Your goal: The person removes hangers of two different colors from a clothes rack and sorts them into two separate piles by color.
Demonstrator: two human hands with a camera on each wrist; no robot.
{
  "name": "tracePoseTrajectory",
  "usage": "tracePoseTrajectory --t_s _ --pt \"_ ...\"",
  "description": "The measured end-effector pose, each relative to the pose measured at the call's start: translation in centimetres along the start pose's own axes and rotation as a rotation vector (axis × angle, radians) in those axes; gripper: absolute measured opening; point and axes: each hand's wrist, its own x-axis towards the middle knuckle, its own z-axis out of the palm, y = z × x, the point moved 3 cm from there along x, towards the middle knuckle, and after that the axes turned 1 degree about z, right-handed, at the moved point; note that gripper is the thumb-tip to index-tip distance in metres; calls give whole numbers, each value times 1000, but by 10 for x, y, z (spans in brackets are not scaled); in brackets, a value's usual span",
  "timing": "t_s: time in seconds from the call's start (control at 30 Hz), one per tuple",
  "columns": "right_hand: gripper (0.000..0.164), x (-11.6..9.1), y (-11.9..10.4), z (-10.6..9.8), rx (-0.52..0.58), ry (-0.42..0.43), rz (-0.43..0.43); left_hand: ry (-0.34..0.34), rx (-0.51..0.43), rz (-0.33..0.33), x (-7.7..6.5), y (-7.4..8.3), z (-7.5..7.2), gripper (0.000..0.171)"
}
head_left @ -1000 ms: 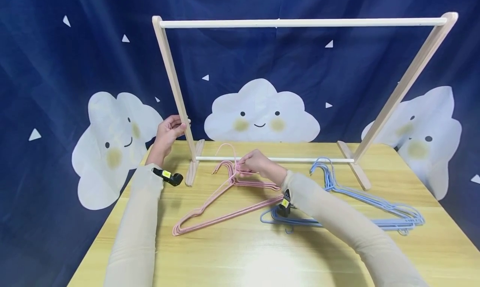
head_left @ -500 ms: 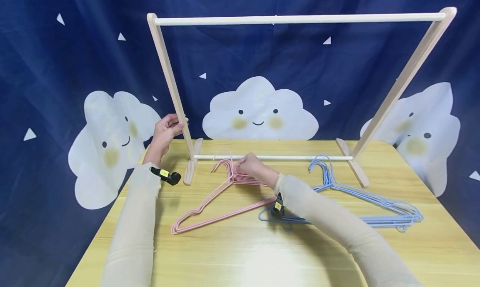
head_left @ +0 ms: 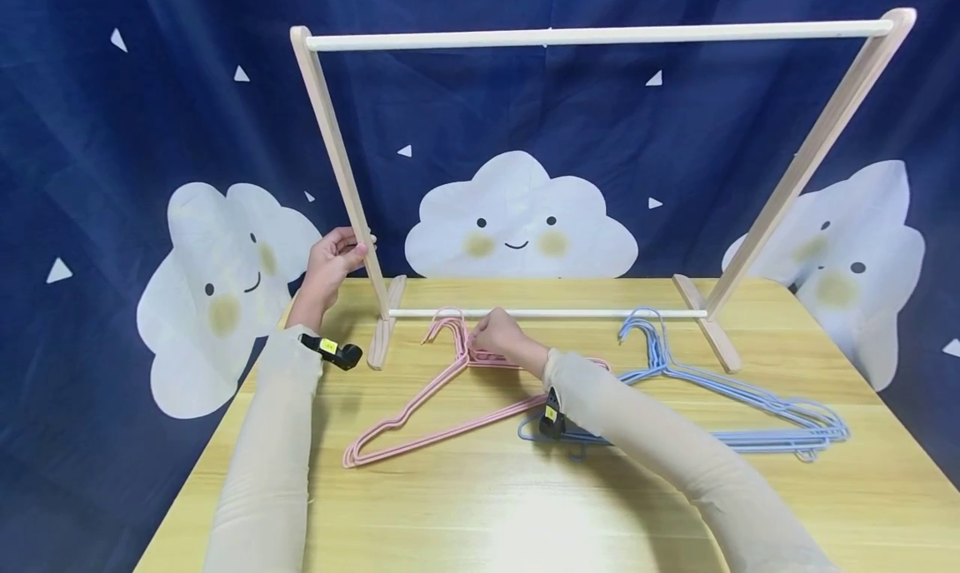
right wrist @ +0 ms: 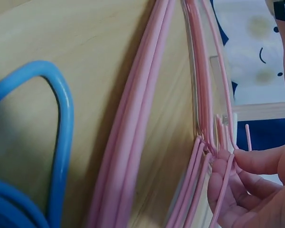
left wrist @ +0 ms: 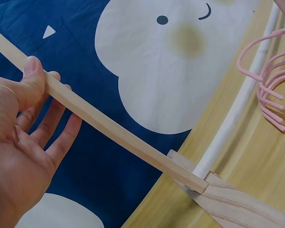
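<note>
My left hand holds the left post of a wooden rack, thumb in front and fingers behind; the left wrist view shows this post too. My right hand pinches a pink clothes hanger near its neck between thumb and fingers. That hanger lies over or just above a stack of several pink hangers on the table; the fingers hide the exact contact. The pink hooks point toward the rack's lower bar.
Several blue hangers lie on the wooden table at the right, partly under my right sleeve. The rack's top bar spans the back. Behind it hangs a dark blue curtain with cloud prints.
My right hand has moved slightly left and down, and the pinched pink hanger's hook has sunk toward the stack. My left hand stays on the post. The view has shifted a little.
</note>
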Motion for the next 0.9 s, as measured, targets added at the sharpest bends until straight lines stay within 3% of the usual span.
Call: tracePoseTrajectory --t_s 0.3,0.67,0.8,0.9 --pt "4 -1 4 4 -213 33 -63 7 1 -3 -2 1 -2 13" --pt "4 0 7 5 -191 18 -57 11 -23 -21 0 -2 -1 14" --pt "8 -1 4 1 -168 3 -72 69 -12 -36 -3 0 3 13" --pt "14 -5 -3 -10 -172 19 -98 185 91 -72 -8 2 12 20"
